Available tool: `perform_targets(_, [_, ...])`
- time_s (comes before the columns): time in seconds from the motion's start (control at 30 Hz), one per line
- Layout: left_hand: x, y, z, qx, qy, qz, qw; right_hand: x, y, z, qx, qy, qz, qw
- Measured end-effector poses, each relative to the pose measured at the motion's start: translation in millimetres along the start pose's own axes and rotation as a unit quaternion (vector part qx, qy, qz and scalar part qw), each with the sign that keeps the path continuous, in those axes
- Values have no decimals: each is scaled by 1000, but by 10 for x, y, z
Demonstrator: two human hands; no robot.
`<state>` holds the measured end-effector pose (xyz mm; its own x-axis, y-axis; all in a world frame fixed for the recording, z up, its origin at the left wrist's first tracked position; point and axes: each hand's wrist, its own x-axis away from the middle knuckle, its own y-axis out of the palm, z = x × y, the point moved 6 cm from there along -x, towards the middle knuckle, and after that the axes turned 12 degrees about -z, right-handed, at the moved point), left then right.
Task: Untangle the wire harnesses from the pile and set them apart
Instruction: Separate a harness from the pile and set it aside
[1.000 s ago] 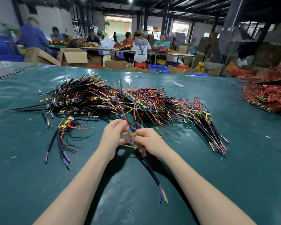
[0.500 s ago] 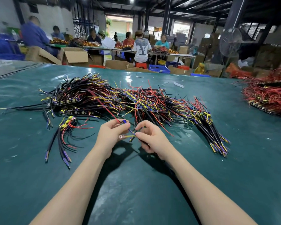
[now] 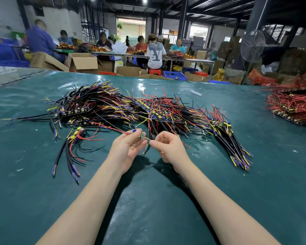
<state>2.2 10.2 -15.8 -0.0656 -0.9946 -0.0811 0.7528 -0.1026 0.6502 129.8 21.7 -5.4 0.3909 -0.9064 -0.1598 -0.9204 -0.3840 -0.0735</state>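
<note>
Two grips pinch one wire harness (image 3: 143,137) | left hand (image 3: 126,147) | right hand (image 3: 169,147) | shirt (image 3: 156,54) reads Y

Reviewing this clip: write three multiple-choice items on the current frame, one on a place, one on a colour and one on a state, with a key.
1. Where does the mostly red wire pile lie?
A) at the table's far right
B) under the forearms
C) on the floor
2. What colour is the glossy table cover?
A) white
B) dark green
C) orange
3. What are the left hand and right hand doing?
A) resting flat
B) both pinching one thin wire harness with a small green board
C) lifting a box
Key: 1 A, it lies at the right edge; 2 B, green shows all round the wires; 3 B, both hands' fingertips close on the same harness.
</note>
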Motion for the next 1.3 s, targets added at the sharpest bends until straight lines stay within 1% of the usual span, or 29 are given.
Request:
perform_targets(0.13, [-7, 41, -35, -20, -17, -9, 1000, 14, -16, 124, -17, 90, -10, 996])
perform_targets(0.23, [0, 25, -35, -51, -14, -1, 999, 4, 0, 146, -8, 104, -14, 994])
perform_targets(0.37, [3, 3, -21, -92, -5, -20, 996, 8, 25, 159, 16, 104, -22, 994])
perform_targets(0.4, [6, 5, 1, -131, 13, -20, 991, 8, 19, 162, 28, 107, -16, 994])
perform_targets(0.43, [9, 21, 39, -197, 41, -16, 979, 4, 7, 158, 57, 110, -4, 992])
perform_targets(0.5, [32, 107, 106, -309, 102, -19, 945, -18, -42, 138, 162, 110, 38, 980])
perform_targets(0.53, [48, 148, 114, -331, 120, -23, 936, -25, -59, 125, 208, 108, 54, 971])
perform_targets(0.57, [58, 166, 110, -339, 129, -22, 932, -26, -65, 122, 222, 108, 62, 967])
perform_targets(0.6, [56, 153, 104, -342, 131, -14, 930, -21, -67, 135, 197, 110, 57, 972])
perform_targets(0.67, [41, 92, 100, -343, 120, 13, 932, -13, -51, 182, 69, 118, 20, 990])
perform_targets(0.7, [35, 58, 92, -333, 112, 23, 936, -5, -32, 182, -2, 122, -1, 993])
perform_targets(0.73, [31, 35, 84, -311, 108, 26, 944, 3, -14, 187, -64, 132, -19, 989])
perform_targets(0.8, [33, 47, 92, -268, 115, 11, 957, 17, 45, 225, -164, 179, -58, 968])
perform_targets(0.87, [46, 90, 122, -235, 139, -16, 962, 35, 99, 250, -221, 216, -92, 947])
perform_targets(1.03, [78, 164, 186, -260, 178, -54, 948, 76, 156, 233, -288, 222, -139, 921])
perform_targets(1.13, [90, 155, 202, -268, 186, -54, 944, 82, 173, 223, -293, 211, -140, 922])
perform_targets(1.23, [62, 105, 159, -269, 154, -31, 950, 67, 151, 220, -272, 188, -112, 937])
perform_targets(1.3, [37, 63, 93, -230, 107, -23, 967, 69, 141, 213, -262, 179, -109, 942])
